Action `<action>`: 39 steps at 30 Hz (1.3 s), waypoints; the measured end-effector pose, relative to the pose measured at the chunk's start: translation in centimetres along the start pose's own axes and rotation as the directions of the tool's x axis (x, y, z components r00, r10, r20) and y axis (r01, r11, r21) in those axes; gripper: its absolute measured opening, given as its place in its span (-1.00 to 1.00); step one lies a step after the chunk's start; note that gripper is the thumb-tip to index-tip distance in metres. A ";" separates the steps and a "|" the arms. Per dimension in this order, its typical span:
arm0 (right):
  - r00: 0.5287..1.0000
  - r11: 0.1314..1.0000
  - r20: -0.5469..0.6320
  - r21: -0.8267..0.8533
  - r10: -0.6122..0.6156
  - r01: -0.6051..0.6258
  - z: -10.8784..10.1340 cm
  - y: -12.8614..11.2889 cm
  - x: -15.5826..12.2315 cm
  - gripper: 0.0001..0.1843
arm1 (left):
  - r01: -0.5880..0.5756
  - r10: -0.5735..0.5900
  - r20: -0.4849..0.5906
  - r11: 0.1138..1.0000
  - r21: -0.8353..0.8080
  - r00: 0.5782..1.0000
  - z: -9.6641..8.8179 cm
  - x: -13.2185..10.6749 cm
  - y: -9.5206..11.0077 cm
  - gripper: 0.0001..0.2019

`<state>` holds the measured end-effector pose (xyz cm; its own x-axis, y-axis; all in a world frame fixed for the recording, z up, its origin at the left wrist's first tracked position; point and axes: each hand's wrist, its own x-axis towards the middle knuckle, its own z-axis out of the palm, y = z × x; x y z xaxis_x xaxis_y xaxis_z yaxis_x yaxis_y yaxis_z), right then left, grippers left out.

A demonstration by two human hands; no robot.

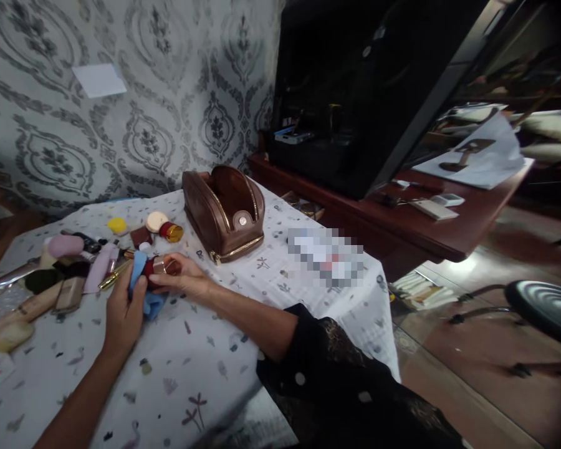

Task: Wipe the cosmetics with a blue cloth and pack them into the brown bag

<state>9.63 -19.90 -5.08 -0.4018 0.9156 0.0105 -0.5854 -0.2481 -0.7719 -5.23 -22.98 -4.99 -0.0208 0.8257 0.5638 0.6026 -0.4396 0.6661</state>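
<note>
Grip of the left hand [124, 308] is closed on a soft light-blue cloth [154, 304], the thumb pressed against its near side and part of the cloth bunched below. The grip of the right hand [187, 275] grasps a small dark-red container with a shiny rose-gold end [159, 266], its digits parted only by the container's width. This container lies between the two grips, its red part against the cloth, just above the white patterned tabletop [243, 293] and near the front of an unzipped brown leather bag [206, 218].

A slim gold tube [115, 277] juts out beside the left fingers; whether they hold it or it lies behind them, I cannot tell. The far fingers of the left hand are mostly hidden, and the cloth covers part of the container. Mixed cosmetics, among them a lilac rounded item [65, 245], crowd the left side, blurred and partly cut off by the frame. The bag's interior is too dark to read, and a pixelated patch [326, 255] masks something right of it.
</note>
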 end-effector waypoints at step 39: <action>0.930 0.847 -0.066 0.441 0.362 -0.298 -0.1 -0.7 0.1 -0.39 | -0.536 0.479 0.251 0.803 0.261 0.841 0.8 -1.1 -0.7 -0.50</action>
<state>10.10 -19.60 -4.64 -0.5391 0.7826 -0.3113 -0.6861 -0.6224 -0.3765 -5.04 -23.30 -6.45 0.4719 0.5725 0.6705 0.7033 -0.7031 0.1053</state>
